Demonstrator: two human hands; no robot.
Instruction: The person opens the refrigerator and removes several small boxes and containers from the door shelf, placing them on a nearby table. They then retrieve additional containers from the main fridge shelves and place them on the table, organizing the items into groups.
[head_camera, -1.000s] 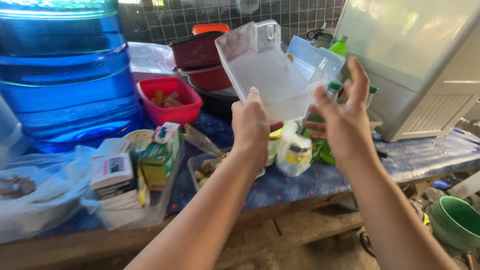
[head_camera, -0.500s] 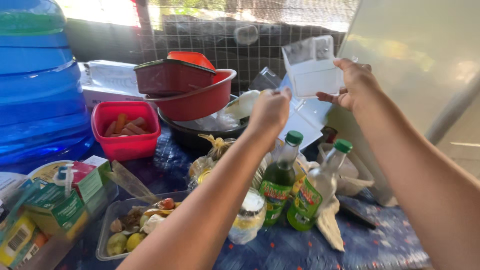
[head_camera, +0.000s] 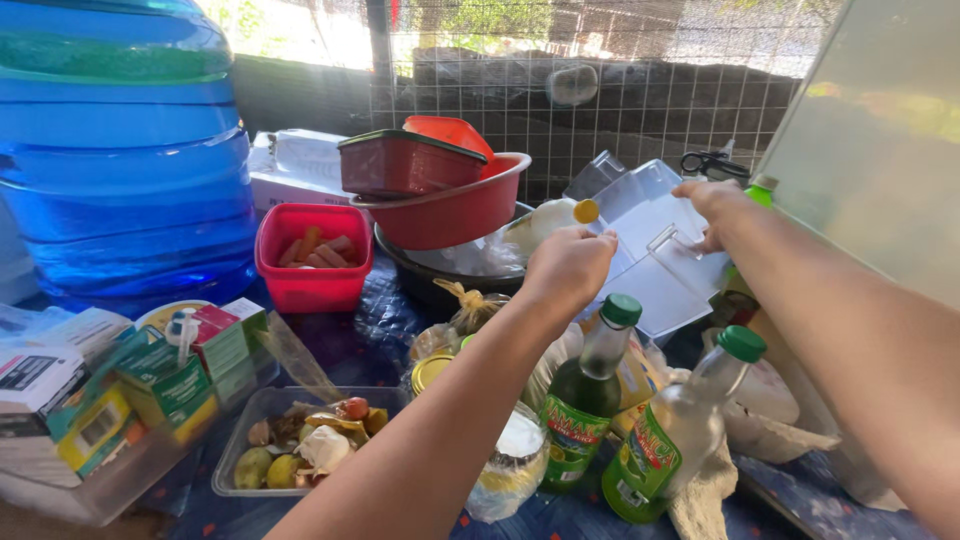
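Head view: both hands hold a clear rectangular plastic bin (head_camera: 655, 255) tilted against the pile behind two green-capped glass bottles (head_camera: 640, 400). The left hand (head_camera: 568, 268) has its fingers curled shut on the bin's near-left edge; the right hand (head_camera: 708, 205) grips its far-right rim. Lowering it gently, clear of the bottle caps, seems wise.

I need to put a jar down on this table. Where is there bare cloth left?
The blue tablecloth shows bare between the red tub, the dark basin and the clear tray of scraps. A second strip lies at the near edge, right of the green-capped bottles. The boxes at left and the middle are crowded.
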